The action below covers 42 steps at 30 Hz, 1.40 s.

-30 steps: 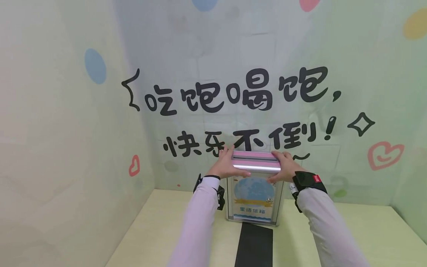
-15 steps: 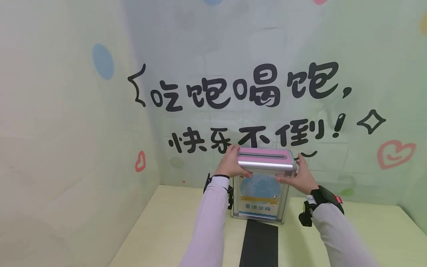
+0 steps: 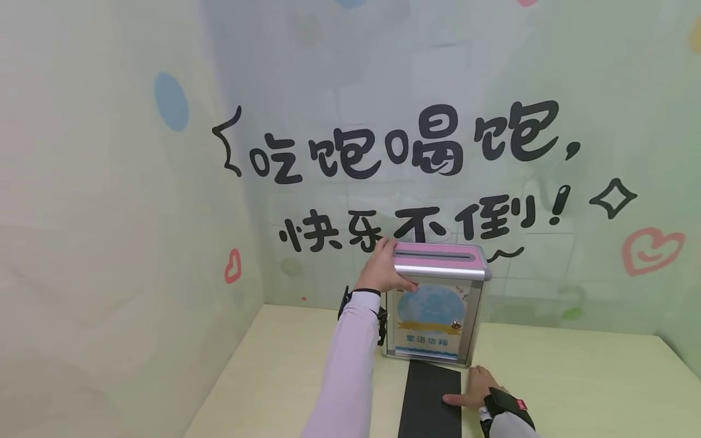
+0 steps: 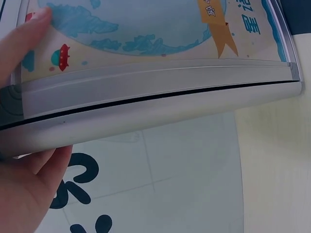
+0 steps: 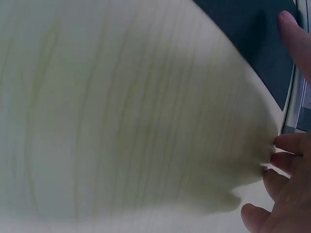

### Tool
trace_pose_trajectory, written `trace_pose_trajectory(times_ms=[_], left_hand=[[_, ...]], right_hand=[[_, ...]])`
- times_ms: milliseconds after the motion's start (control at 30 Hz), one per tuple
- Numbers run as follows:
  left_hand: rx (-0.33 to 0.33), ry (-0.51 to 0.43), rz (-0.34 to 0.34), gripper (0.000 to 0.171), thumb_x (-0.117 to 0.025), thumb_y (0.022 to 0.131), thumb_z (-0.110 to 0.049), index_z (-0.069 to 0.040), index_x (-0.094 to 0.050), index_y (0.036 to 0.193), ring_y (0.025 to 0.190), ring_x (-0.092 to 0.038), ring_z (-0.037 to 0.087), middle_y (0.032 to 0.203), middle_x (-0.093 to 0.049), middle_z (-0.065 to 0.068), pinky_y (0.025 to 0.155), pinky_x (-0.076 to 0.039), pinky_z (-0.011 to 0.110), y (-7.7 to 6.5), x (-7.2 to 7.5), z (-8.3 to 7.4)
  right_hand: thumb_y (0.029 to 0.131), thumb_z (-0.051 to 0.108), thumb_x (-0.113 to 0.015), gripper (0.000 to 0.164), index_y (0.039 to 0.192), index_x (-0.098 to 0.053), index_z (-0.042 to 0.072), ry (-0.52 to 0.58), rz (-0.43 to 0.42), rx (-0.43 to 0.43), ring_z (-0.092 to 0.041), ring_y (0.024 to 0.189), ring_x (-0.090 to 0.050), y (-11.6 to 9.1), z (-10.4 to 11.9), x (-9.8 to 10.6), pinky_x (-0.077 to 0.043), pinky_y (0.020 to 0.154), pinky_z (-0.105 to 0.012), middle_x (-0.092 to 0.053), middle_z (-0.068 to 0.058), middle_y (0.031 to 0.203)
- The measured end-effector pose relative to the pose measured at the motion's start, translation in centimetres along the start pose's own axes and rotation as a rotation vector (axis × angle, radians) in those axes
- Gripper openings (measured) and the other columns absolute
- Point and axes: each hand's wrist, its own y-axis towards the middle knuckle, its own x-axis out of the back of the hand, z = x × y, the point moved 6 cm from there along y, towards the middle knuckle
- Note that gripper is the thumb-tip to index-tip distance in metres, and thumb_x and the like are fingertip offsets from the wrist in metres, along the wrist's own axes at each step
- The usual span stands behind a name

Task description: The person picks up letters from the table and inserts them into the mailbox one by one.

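A letter box with a pink slotted top, silver frame and blue-and-yellow picture front stands upright on the table. My left hand grips its upper left corner, thumb along the front and fingers round the back. In the left wrist view, the thumb lies on the picture side of the box, and the other fingers reach behind the silver edge. My right hand is low at the box's bottom right, fingers spread on the table. Its thumb reaches over a black strip that runs from the box's foot toward me.
The pale wood-grain table meets a back wall with large black lettering close behind the box. A side wall closes off the left.
My right hand has let go of the box's upper right side and dropped to the table beside the black strip. My left hand stays on the upper left corner.
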Motion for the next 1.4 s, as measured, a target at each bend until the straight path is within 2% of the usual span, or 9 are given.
trace_pose_trajectory(times_ms=[233,400,567,800,1000,1167,1233,1300,1400], left_hand=[[0.023,0.013,0.005,0.103,-0.088,0.053,-0.025,-0.008,-0.033,0.139,0.113,-0.047,0.027,0.146,-0.023,0.011,0.092,-0.043,0.039,-0.1,-0.4,0.5],[0.019,0.022,0.004,0.104,-0.088,0.053,-0.026,-0.009,-0.032,0.139,0.113,-0.046,0.026,0.147,-0.023,0.01,0.092,-0.043,0.038,0.0,-0.3,0.4],[0.02,0.022,-0.001,0.104,-0.088,0.053,-0.025,-0.008,-0.033,0.139,0.113,-0.047,0.027,0.147,-0.023,0.012,0.092,-0.043,0.04,-0.1,-0.2,0.3],[0.015,0.011,0.003,0.103,-0.089,0.053,-0.023,-0.008,-0.033,0.139,0.114,-0.046,0.027,0.146,-0.023,0.012,0.091,-0.043,0.04,-0.3,-0.4,0.1],[0.005,0.012,-0.007,0.103,-0.089,0.053,-0.024,-0.007,-0.034,0.139,0.112,-0.047,0.027,0.146,-0.024,0.012,0.091,-0.043,0.04,-0.2,-0.2,0.0],[0.002,0.023,-0.003,0.103,-0.088,0.053,-0.025,-0.007,-0.033,0.139,0.112,-0.047,0.027,0.146,-0.024,0.012,0.09,-0.044,0.039,-0.1,-0.3,-0.1],[0.001,0.02,-0.001,0.103,-0.088,0.053,-0.025,-0.007,-0.033,0.139,0.112,-0.047,0.027,0.146,-0.023,0.012,0.091,-0.044,0.039,-0.1,-0.3,-0.1],[0.002,0.016,-0.005,0.104,-0.088,0.053,-0.025,-0.008,-0.033,0.139,0.113,-0.047,0.027,0.146,-0.023,0.012,0.091,-0.044,0.039,0.0,-0.3,0.0],[0.011,0.003,-0.008,0.104,-0.089,0.053,-0.024,-0.008,-0.032,0.139,0.114,-0.046,0.027,0.147,-0.023,0.012,0.091,-0.043,0.04,0.1,-0.3,0.2]], right_hand=[[0.048,0.072,-0.071,0.118,0.121,-0.04,-0.016,-0.004,0.03,-0.064,-0.045,0.112,-0.036,-0.9,1.1,-1.1,-0.034,0.084,-0.066,-0.04,-0.032,0.12],[0.048,0.064,-0.077,0.112,0.121,-0.041,-0.013,0.031,0.025,-0.069,-0.043,0.112,-0.037,-1.1,1.5,-0.5,-0.036,0.085,-0.062,-0.041,-0.029,0.119],[0.047,0.057,-0.082,0.11,0.123,-0.041,-0.012,0.077,0.027,-0.077,-0.045,0.112,-0.038,-1.1,1.5,-0.3,-0.039,0.087,-0.057,-0.04,-0.033,0.12],[0.045,0.045,-0.087,0.104,0.122,-0.045,-0.01,0.112,0.008,-0.104,-0.043,0.106,-0.041,-1.3,1.6,-0.1,-0.04,0.085,-0.056,-0.044,-0.031,0.113],[0.04,0.04,-0.089,0.099,0.118,-0.05,-0.005,0.127,-0.008,-0.088,-0.041,0.101,-0.044,-1.2,1.8,0.4,-0.042,0.082,-0.055,-0.046,-0.026,0.108],[0.037,0.045,-0.089,0.113,0.122,-0.042,-0.013,0.079,0.053,-0.076,-0.044,0.108,-0.04,-0.6,1.3,0.2,-0.04,0.086,-0.055,-0.04,-0.031,0.117],[0.037,0.047,-0.089,0.116,0.121,-0.038,-0.015,0.059,0.06,-0.073,-0.043,0.106,-0.043,-0.3,0.8,0.3,-0.042,0.085,-0.054,-0.041,-0.03,0.116],[0.04,0.044,-0.089,0.11,0.118,-0.039,-0.015,0.062,0.042,-0.058,-0.042,0.101,-0.047,-0.2,0.6,0.6,-0.044,0.081,-0.053,-0.044,-0.028,0.11],[0.048,0.03,-0.089,0.078,0.099,-0.043,-0.006,0.118,-0.034,-0.014,-0.033,0.081,-0.052,-0.4,0.5,1.4,-0.046,0.067,-0.043,-0.049,-0.017,0.09]])
